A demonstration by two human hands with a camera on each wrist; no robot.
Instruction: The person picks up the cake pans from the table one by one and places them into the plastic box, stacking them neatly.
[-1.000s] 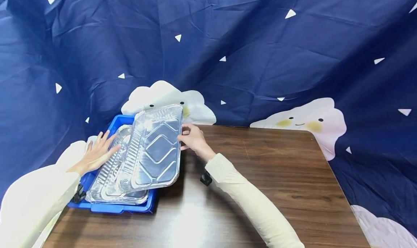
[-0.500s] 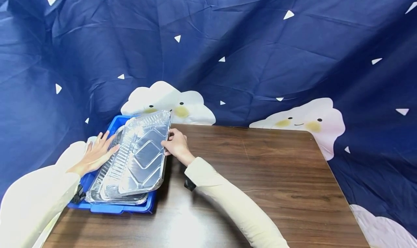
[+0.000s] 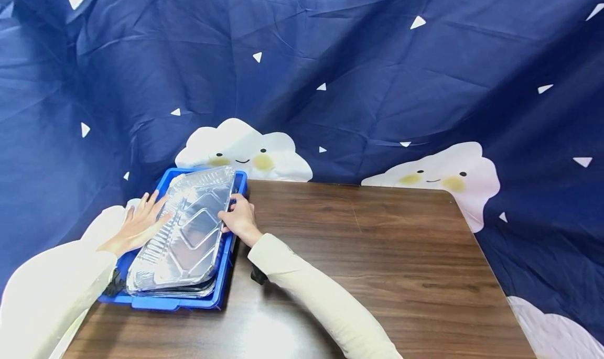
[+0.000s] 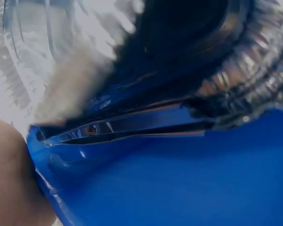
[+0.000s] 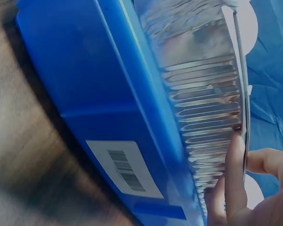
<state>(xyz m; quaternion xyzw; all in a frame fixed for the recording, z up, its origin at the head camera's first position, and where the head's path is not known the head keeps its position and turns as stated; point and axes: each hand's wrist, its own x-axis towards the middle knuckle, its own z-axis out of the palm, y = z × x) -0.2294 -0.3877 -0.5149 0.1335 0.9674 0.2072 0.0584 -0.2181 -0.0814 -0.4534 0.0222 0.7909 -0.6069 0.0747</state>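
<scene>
A shiny foil tray (image 3: 198, 228) lies tilted over the blue bin (image 3: 228, 257), its right side raised. My right hand (image 3: 241, 220) pinches that raised rim; in the right wrist view the thumb and fingers (image 5: 236, 169) grip the edge, and the ribbed foil wall shows above the bin's rim. Beneath it, edges of other foil trays (image 3: 189, 292) show inside the bin. My left hand (image 3: 141, 224) spreads its fingers straight over the left side of the bin, fingertips right at the foil tray's edge. The left wrist view shows crinkled foil (image 4: 254, 70) above the blue bin wall (image 4: 179, 183).
The bin stands at the left end of a brown wooden table (image 3: 377, 254). A dark blue curtain (image 3: 358, 60) with white clouds and triangles hangs behind. A barcode label (image 5: 125, 168) is on the bin's outer side.
My right hand has moved left and slightly down with the foil tray, which now lies lower and farther into the blue bin over the other trays. The left hand has stayed in place.
</scene>
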